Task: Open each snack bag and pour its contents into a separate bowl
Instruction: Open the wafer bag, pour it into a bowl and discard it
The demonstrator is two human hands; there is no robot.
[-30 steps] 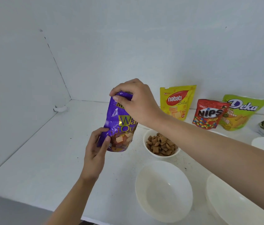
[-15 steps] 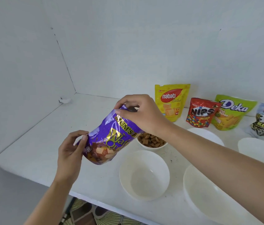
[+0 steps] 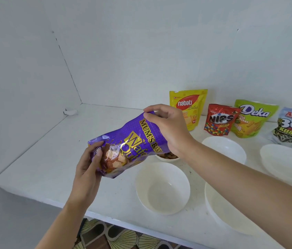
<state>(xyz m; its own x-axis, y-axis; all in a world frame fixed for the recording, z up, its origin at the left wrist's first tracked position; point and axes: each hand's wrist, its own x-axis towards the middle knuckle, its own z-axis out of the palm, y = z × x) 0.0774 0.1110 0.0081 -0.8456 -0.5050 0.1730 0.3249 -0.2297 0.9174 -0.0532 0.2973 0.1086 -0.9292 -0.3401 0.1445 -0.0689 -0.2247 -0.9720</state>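
I see the purple wafer bag [image 3: 132, 142] held tilted in the air over the white table [image 3: 52, 159], top end raised to the right. My right hand [image 3: 170, 130] pinches that top edge with thumb and curled fingers. My left hand [image 3: 89, 164] grips the bottom corner, thumb on the front. An empty bowl [image 3: 163, 187] sits just below. The right hand covers the bag's mouth, so I cannot tell if it is torn open.

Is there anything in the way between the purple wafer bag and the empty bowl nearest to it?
Nothing visible does. The left hand and right hand hold the purple wafer bag tilted, up-left of the empty bowl, open space between them. The filled bowl sits behind it.
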